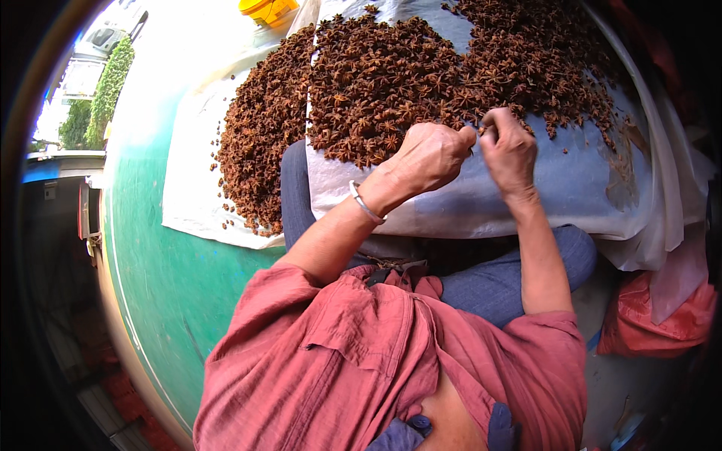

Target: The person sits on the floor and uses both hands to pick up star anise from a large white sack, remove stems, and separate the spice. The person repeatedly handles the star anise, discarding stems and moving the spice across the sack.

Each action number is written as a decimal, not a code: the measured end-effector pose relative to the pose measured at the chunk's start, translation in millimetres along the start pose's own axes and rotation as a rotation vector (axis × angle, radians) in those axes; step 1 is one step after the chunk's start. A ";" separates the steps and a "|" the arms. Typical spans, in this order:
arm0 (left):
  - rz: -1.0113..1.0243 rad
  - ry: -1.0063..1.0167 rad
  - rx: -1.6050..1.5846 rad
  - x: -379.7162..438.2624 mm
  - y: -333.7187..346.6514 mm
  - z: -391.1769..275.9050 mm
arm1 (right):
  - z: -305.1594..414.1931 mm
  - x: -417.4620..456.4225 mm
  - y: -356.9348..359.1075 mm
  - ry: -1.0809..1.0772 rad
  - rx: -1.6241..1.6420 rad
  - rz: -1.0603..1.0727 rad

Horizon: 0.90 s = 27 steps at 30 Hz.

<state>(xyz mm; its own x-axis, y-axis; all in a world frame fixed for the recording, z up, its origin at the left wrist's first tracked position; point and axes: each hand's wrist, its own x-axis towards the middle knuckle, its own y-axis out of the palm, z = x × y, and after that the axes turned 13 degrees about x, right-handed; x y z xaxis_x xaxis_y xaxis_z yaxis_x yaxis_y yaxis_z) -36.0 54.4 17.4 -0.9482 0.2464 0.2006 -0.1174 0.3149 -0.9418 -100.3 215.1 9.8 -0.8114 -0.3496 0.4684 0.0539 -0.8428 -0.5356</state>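
Observation:
Dried star anise [383, 84] lies heaped on a pale plastic sheet [485, 208] across my lap. Near the front edge of this heap, my left hand [431, 155] is curled with its knuckles up and a metal bangle [366, 203] around the wrist. A small dark bit shows at its fingertips, apparently a piece of star anise. Close on the other side is my right hand [510, 152], bent and slightly blurred, its thumb and forefinger near the left fingertips. Whether it pinches anything is too blurred to tell.
A second star anise heap [259, 135] rests on a white sheet [186, 186] over the green floor [163, 282] at left. More star anise [536, 51] spreads at the far right. A yellow bucket [269, 10] stands at the top, and a red bag [654, 321] sits at right.

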 end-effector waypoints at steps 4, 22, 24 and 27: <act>-0.096 -0.057 0.019 -3.1 -27.1 20.7 | -2.2 20.8 -41.0 0.479 0.783 0.475; -0.008 -0.608 0.022 -53.6 -43.1 81.5 | 10.9 1.1 5.4 0.790 1.100 0.634; 0.030 -0.635 -0.397 -44.3 -40.4 60.0 | 16.3 -2.4 17.0 0.750 1.196 0.631; 0.010 -0.487 -0.540 -29.4 -22.7 30.2 | 19.6 -9.8 30.7 0.733 1.316 0.619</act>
<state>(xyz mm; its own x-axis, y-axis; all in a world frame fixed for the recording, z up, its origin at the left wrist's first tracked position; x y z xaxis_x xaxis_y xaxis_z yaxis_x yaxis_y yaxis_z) -14.4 12.4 24.7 -0.9871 -0.1443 -0.0687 -0.0648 0.7543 -0.6533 -79.3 184.6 2.5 -0.5450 -0.8141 -0.2004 0.5789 -0.5383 0.6125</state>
